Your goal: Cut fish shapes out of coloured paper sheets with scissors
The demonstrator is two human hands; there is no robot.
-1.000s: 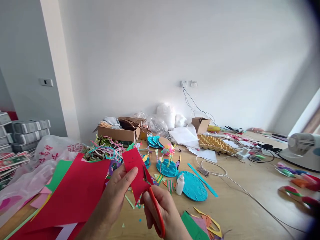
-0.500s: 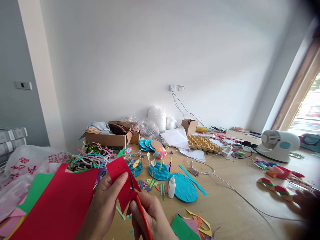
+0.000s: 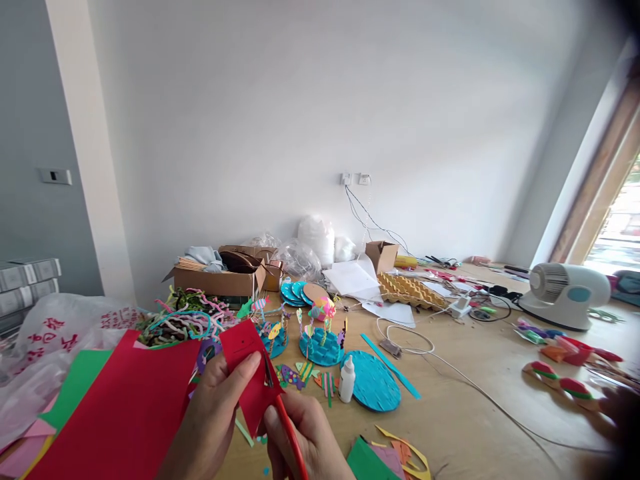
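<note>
Between thumb and fingers, my left hand (image 3: 220, 393) pinches a piece of red paper (image 3: 245, 343) that has small dark marks on it. My right hand (image 3: 307, 430) is closed around the red handles of a pair of scissors (image 3: 289, 427). Their dark blades lie at the right side of the red piece, against its cut edge. Left of my hands lies a large red sheet (image 3: 130, 400) over a green sheet (image 3: 83, 380). Beyond my hands are cut paper fish (image 3: 293, 375) and a white glue bottle (image 3: 347, 381) beside a blue disc (image 3: 375, 380).
Blue-based models with paper fish (image 3: 323, 343) stand behind the glue bottle. Paper scraps (image 3: 370, 460) lie at the front. A white cable (image 3: 465, 380) crosses the table to the right, near a fan (image 3: 565, 297). At the back are a cardboard box (image 3: 215, 280) and an egg tray (image 3: 410, 291).
The scissor blades have moved at the red piece's right side, and the flap of paper that stuck out there looks narrower. The whole view has shifted slightly.
</note>
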